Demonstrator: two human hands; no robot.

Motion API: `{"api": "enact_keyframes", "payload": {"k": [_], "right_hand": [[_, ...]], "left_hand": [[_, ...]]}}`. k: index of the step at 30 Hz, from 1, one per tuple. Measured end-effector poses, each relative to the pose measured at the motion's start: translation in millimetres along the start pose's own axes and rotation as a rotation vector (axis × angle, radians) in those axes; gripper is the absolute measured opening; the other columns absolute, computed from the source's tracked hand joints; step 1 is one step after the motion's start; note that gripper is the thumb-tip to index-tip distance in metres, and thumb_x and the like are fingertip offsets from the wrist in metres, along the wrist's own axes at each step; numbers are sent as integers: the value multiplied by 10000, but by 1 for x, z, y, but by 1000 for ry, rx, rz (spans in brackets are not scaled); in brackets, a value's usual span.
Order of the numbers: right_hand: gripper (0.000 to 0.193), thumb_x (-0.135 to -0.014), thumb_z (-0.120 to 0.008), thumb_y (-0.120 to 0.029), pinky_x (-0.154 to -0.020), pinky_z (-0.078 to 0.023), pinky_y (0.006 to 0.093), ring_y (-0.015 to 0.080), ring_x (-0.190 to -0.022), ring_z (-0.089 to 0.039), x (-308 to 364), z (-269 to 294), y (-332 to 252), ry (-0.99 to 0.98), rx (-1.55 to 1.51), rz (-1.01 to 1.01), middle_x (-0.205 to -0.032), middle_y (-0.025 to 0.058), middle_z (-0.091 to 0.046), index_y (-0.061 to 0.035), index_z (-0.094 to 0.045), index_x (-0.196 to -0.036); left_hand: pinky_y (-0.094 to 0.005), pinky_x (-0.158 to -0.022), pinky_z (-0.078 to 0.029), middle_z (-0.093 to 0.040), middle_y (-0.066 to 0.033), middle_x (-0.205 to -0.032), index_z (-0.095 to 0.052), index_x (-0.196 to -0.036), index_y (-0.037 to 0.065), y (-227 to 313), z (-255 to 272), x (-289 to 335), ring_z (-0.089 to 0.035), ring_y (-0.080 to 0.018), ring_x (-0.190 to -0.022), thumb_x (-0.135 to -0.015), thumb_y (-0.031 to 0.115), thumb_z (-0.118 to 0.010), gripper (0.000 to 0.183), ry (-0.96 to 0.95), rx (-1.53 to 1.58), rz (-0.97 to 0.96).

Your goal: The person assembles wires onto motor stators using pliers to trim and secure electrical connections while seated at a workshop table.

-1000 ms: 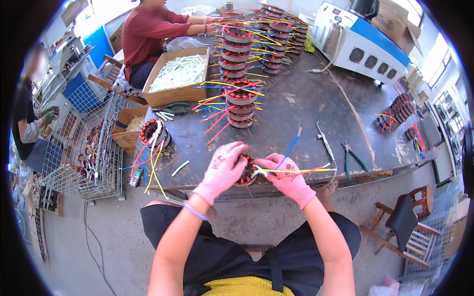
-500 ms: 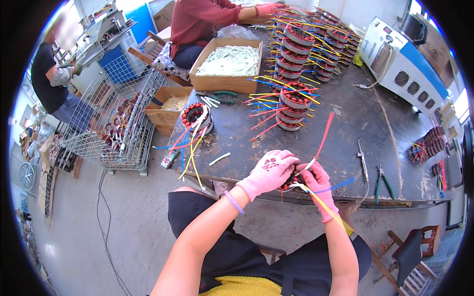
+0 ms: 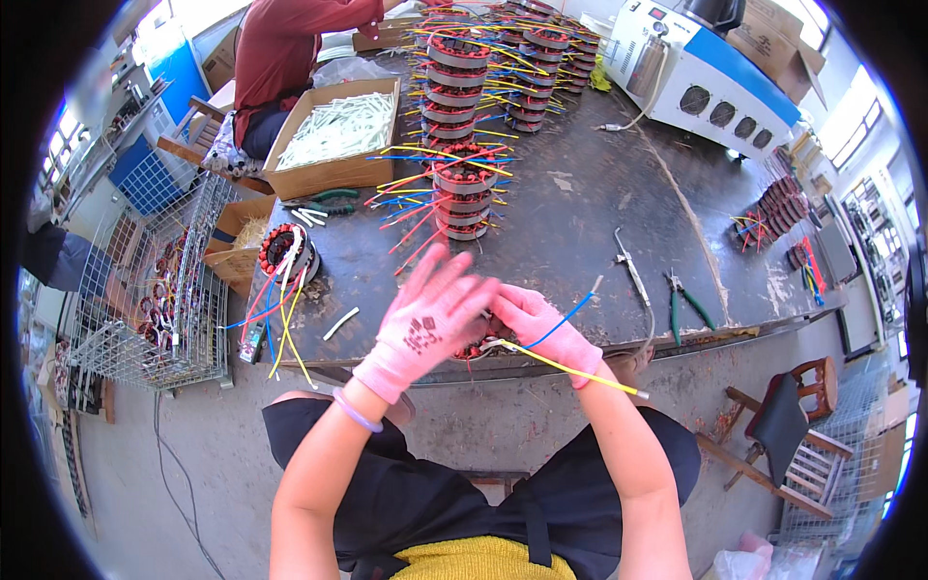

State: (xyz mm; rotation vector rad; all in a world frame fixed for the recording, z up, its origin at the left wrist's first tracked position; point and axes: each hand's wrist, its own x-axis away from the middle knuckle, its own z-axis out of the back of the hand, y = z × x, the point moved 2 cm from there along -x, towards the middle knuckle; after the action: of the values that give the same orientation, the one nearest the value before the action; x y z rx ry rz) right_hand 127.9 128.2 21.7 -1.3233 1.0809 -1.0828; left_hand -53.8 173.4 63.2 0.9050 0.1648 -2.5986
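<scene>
A red-and-black, round wound stator (image 3: 475,349) lies between both hands, bodyward of their fingertips. The pink-gloved left hand (image 3: 422,327), fingers loosely spread, overlaps it; the pink-gloved right hand (image 3: 557,341) bunches its fingers at the far side, hold unclear. A long yellow wire (image 3: 580,371) runs rightward and bodyward, crossing the right wrist.

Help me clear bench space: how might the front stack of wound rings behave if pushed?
The front stack would probably tip or shear apart, being separate rings piled up. Its thin, splayed leads would likely flex and might snag.
</scene>
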Motion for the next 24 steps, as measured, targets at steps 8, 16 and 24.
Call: {"api": "enact_keyframes", "payload": {"k": [8,16,24], "right_hand": [[274,-866,-690,-150,-847,-528,318,208,-934,-653,11,-4,-14,94,475,69,-989,110,-603,-57,-693,-1124],[174,-873,-678,-147,-780,-530,350,271,-905,-658,9,-5,-13,153,726,223,-952,110,-628,-62,-707,-1022],[144,-884,-641,-228,-747,-517,412,270,-885,-651,16,9,-17,116,1407,365,-927,76,-623,-131,-656,-989]], "left_hand": [[-475,-1038,-475,-613,-40,-876,-677,-977,142,-16,-13,22,-632,-274,-979,-740,211,-793,272,19,113,96],[-467,-1011,-478,-620,-59,-877,-672,-1006,116,-12,-18,24,-626,-292,-980,-787,167,-762,242,28,196,165],[-473,-1081,-421,-619,-57,-921,-674,-958,121,-8,-22,28,-613,-274,-976,-779,160,-755,200,-77,171,166]]}}
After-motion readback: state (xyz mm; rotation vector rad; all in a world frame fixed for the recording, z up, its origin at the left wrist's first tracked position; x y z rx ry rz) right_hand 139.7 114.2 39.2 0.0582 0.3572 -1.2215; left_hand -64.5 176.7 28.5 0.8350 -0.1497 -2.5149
